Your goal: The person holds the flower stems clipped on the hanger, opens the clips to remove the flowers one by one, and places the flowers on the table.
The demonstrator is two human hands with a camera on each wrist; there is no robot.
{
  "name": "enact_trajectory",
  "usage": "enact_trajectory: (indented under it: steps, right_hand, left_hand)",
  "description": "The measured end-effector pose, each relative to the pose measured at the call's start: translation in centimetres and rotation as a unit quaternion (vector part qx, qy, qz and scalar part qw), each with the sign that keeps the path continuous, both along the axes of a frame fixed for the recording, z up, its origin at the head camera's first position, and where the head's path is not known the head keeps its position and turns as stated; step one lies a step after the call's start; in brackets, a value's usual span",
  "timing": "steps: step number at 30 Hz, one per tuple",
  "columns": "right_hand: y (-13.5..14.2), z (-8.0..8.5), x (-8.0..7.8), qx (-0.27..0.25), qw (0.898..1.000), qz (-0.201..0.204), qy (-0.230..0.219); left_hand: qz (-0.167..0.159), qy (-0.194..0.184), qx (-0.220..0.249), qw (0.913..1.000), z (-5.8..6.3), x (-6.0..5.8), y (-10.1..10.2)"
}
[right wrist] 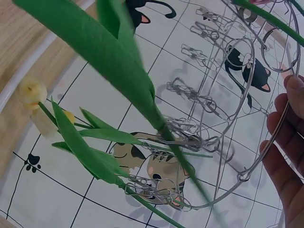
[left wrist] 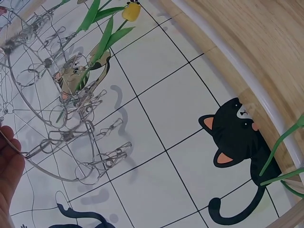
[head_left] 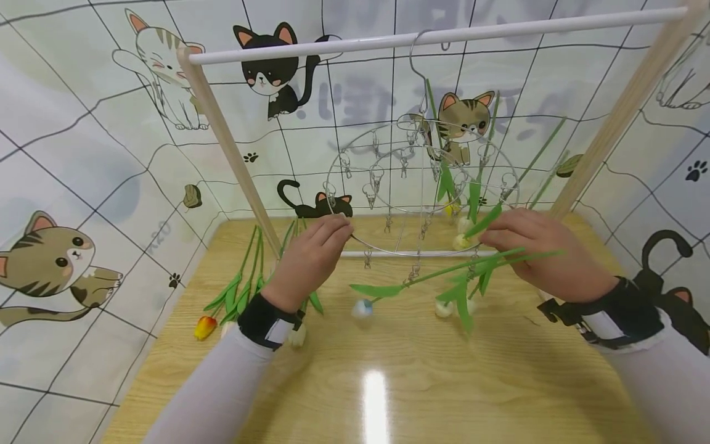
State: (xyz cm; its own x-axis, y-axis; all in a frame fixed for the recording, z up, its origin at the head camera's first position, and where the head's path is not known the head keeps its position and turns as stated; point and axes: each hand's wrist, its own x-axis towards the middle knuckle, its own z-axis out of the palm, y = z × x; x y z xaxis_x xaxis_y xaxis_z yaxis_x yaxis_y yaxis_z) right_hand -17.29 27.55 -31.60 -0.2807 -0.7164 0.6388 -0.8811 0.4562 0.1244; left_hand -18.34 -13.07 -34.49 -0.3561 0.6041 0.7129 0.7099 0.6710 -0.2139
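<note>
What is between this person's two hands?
In the head view, a round wire hanger with small metal clips stretches between the left hand and right hand; a green leaf shows beside the right one.

Forearms forward, left grip and right grip well apart, both in a pinch.

A wood-grain table bears tulips and a rack.

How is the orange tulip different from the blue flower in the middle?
The orange tulip is orange-red and yellow; the blue flower is whitish with blue. The orange tulip lies on the table, at the left; the blue flower seems to dangle from the wire hanger. Both have green leaves.
</note>
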Motion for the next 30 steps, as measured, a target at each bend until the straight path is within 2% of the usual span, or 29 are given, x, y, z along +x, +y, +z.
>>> enact_trajectory:
  steps: [5,11,17,21,24,27,30]
  right_hand:
    - [-0.3,0.1,0.2,0.0,1.0,-0.018,0.009]
    - [-0.4,-0.3,-0.1,-0.009,0.999,-0.014,0.03]
    - [-0.4,-0.2,0.0,-0.012,0.999,-0.014,0.032]
    - [-0.3,-0.3,0.3,-0.017,0.999,-0.032,0.023]
    - [0.0,-0.5,0.6,-0.033,0.998,-0.053,0.02]
    - [0.7,-0.9,0.9,-0.068,0.994,-0.075,0.03]
    - [1.6,-1.8,1.5,-0.106,0.989,-0.098,0.019]
  left_hand:
    - [0.002,0.004,0.004,1.0,-0.1,-0.1,0.1]
    - [0.004,0.01,0.006,0.9999,0.1,0.0,0.2]
    - [0.002,0.011,0.004,0.9999,0.1,0.0,0.2]
    - [0.006,0.006,-0.005,1.0,0.0,0.1,0.1]
    - [0.011,0.003,-0.01,0.9999,-0.1,0.1,0.0]
    - [0.016,0.004,-0.014,0.9998,-0.2,0.1,-0.1]
    - [0.015,0.004,-0.013,0.9998,-0.2,0.1,-0.1]
